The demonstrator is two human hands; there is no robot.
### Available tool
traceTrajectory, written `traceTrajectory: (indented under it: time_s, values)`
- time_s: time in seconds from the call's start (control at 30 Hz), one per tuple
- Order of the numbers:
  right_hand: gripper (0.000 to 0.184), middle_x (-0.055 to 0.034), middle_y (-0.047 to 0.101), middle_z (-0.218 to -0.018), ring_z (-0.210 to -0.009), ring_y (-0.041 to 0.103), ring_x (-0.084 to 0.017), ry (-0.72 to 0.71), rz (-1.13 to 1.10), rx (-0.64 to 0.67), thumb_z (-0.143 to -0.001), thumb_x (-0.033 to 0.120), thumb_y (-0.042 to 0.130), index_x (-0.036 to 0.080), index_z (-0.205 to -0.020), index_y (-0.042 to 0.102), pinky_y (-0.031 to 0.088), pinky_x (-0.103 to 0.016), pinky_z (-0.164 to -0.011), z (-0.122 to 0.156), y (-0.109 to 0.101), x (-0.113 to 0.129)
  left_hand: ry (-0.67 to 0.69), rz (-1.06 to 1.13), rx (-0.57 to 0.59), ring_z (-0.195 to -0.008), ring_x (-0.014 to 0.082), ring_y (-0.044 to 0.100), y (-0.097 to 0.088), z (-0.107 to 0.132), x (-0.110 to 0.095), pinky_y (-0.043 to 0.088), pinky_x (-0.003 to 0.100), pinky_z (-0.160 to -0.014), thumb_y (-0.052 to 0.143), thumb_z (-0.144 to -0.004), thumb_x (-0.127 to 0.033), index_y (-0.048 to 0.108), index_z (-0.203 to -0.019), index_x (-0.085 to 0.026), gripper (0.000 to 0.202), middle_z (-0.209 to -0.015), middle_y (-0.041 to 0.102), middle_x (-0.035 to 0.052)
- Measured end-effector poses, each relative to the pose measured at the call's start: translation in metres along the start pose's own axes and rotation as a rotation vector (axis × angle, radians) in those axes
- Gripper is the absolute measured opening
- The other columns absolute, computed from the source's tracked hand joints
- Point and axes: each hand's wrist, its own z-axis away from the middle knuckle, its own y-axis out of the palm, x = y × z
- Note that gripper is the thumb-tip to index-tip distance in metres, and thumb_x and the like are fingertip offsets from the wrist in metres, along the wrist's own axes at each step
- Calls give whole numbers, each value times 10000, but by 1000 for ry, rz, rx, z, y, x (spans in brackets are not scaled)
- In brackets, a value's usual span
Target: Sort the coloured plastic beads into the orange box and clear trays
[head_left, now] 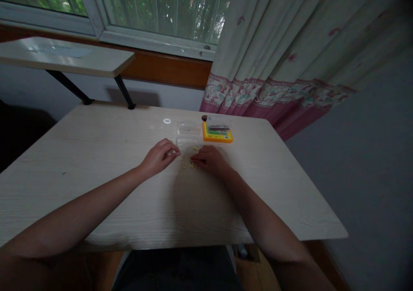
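Note:
Several small pale yellow pieces (191,165) lie scattered on the table between my hands; they are too small to name. My left hand (158,155) is beside a clear plastic box (188,140), with thumb and fingertips pinched together near its left front corner. Whatever that pinch holds, if anything, is too small to make out. My right hand (210,158) rests low over the table to the right of the pieces. Its fingers are pressed together at the pieces' edge, and I cannot see what is in them. A few yellow bits show in the clear box.
Behind my right hand stands a yellow-orange box (217,139) with a clear lid and coloured items. The wooden table (129,213) ends near my body. A raised shelf (97,63) on black legs is at back left. A curtain (258,88) hangs at the back right.

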Motion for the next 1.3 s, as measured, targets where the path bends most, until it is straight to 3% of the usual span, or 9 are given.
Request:
traceTrajectory:
  time_s: [0.23,0.43,0.67,1.07,1.3]
  values:
    - [110,-39,697,-776,-767,594,-163,-5,-8,7,-896,254,661,209,-903,761,389,-282,-749,-2,4,5,-100,85,-73,-708,129,505,3,-3,7,413,250,-640,575,-924,-354,670,-942,-179,200,-841,531,27]
    - [160,-40,698,-786,-777,596,-162,17,-4,2,-915,290,643,217,-997,760,387,-281,-756,-4,7,11,-133,76,-121,-682,124,502,7,-8,12,420,257,-645,586,-908,-334,684,-948,-178,188,-818,521,17]
    - [180,-44,689,-752,-757,579,-165,33,85,-6,-924,324,630,221,-970,771,369,-289,-732,-9,12,17,-138,53,-90,-679,126,499,9,-10,14,432,267,-665,590,-904,-330,693,-977,-182,195,-830,516,18]
    - [140,-50,692,-777,-793,580,-173,17,102,-26,-911,281,646,204,-898,762,383,-295,-753,-9,13,23,-83,28,-75,-728,141,520,6,-6,7,437,278,-692,507,-949,-286,668,-1043,-193,208,-857,533,29]
    - [128,-53,699,-777,-789,596,-177,38,63,-6,-898,274,662,203,-911,767,394,-299,-756,-8,10,22,81,-148,67,-806,182,549,2,-1,-3,434,311,-725,566,-894,-235,682,-986,-202,152,-875,563,47]
